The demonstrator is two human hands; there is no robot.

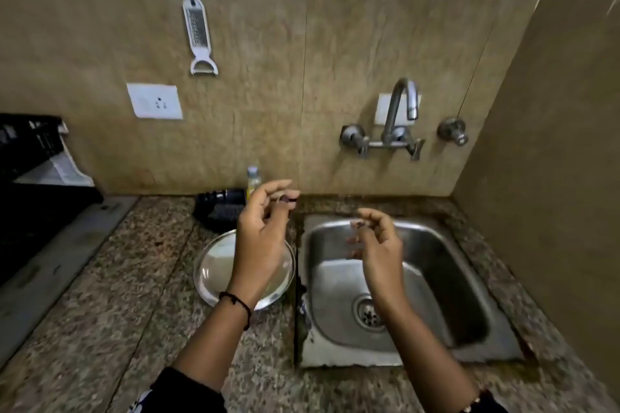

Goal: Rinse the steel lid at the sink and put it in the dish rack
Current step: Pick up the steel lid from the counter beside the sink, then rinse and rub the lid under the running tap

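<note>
Lid (214, 265), round and steel, lies flat on the granite counter (100, 312) at center frame, just left of the sink (446, 278). Left hand (261, 231) hovers above it, right hand (375, 241) over the basin; both are empty, fingers loosely curled.

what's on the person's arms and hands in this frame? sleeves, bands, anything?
Both arms are bare up to dark sleeves at the bottom edge; the left sleeve has a white pattern. The left wrist wears a thin black thread band. The right wrist has a bracelet, barely in view. Fingernails on the left hand and right hand look dark-painted. No gloves.
</note>
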